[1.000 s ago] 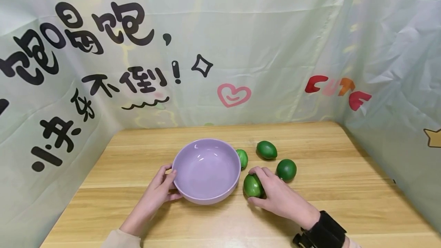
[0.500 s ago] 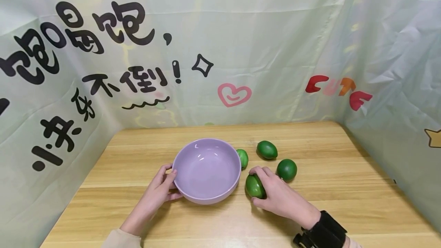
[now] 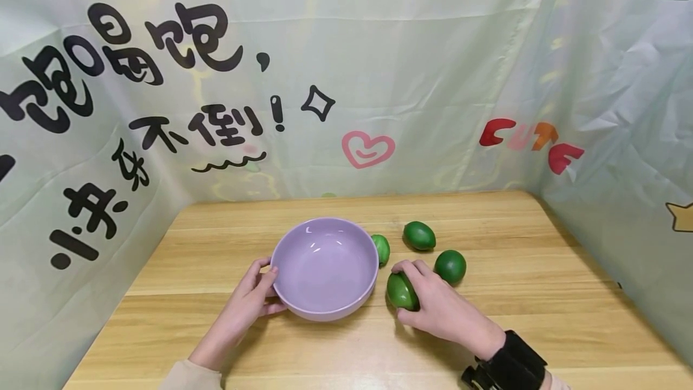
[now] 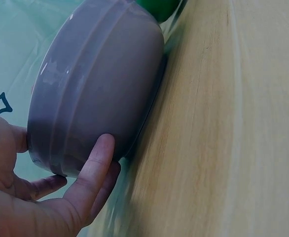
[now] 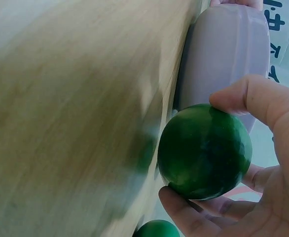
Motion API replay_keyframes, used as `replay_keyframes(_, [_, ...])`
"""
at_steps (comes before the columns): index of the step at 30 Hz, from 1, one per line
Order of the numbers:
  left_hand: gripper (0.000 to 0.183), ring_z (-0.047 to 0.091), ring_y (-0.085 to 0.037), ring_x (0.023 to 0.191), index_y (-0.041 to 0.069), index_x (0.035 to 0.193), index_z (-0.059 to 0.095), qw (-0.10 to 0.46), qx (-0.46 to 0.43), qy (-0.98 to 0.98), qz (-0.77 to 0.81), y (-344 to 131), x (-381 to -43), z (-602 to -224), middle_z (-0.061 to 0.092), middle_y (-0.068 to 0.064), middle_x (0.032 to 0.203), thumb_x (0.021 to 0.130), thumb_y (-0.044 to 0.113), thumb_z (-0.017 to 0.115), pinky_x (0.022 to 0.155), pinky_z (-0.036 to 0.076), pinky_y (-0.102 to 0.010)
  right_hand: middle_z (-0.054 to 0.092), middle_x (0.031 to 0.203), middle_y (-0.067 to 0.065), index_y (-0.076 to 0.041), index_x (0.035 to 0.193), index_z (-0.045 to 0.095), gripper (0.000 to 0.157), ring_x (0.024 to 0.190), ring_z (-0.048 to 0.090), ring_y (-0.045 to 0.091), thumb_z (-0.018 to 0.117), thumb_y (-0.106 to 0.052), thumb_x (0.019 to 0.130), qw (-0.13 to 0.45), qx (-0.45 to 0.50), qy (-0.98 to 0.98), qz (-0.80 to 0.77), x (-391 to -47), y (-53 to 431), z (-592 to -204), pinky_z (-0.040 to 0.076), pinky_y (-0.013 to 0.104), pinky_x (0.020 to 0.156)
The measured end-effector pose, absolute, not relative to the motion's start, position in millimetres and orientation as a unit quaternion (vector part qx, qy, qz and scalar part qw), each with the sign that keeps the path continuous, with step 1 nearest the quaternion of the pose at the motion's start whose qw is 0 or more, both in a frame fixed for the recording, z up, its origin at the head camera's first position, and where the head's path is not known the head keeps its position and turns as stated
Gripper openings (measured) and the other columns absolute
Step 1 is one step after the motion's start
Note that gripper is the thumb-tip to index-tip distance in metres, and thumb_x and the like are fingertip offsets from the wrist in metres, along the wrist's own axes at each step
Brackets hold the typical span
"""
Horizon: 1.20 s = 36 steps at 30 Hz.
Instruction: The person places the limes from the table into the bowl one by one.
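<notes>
A lavender bowl stands on the wooden table, its inside bare. My left hand holds it at the left side, thumb at the rim; in the left wrist view the fingers lie along the outer wall. To the right of the bowl, my right hand grips a glossy green lime. The right wrist view shows thumb and fingers on opposite sides of this lime, close over the table, with part of the bowl behind it.
A lighter green fruit sits against the bowl's right side, partly hidden by it. Two dark green limes lie farther right, one at the back and one beyond my right hand. Printed cloth walls the table in.
My right hand and the lime in it have shifted slightly to the right, away from the bowl. The left hand and the bowl stay where they were.
</notes>
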<state>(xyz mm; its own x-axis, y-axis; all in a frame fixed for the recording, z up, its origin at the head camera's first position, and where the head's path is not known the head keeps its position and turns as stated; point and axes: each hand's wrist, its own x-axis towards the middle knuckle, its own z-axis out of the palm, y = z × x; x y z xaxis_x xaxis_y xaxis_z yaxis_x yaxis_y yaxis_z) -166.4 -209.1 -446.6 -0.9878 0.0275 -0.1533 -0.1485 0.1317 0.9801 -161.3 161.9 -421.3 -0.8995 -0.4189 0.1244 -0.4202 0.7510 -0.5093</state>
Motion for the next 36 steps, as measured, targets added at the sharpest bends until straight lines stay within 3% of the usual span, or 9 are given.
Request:
replay_keyframes(9, [0.043, 0.075, -0.029, 0.104, 0.010, 0.156, 0.044, 0.068, -0.041, 0.750, 0.656, -209, -166, -447, 0.058, -0.027, 0.132, 0.116, 0.025, 0.048, 0.087, 0.071, -0.040, 0.060, 0.116, 0.006, -0.018, 0.133, 0.058, 0.060, 0.090, 0.057, 0.010, 0.084, -0.018, 0.079, 0.018, 0.237, -0.929, 0.282, -162, 164, -415, 0.051, 0.020, 0.070])
replay_keyframes(36, [0.036, 0.076, -0.030, 0.102, 0.010, 0.150, 0.048, 0.065, -0.038, 0.747, 0.660, -210, -169, -449, 0.060, -0.026, 0.130, 0.116, 0.022, 0.049, 0.086, 0.071, -0.043, 0.060, 0.127, 0.012, -0.016, 0.139, 0.056, 0.062, 0.096, 0.061, 0.013, 0.083, -0.018, 0.084, 0.063, 0.237, -0.932, 0.268, -173, 164, -391, 0.057, 0.027, 0.075])
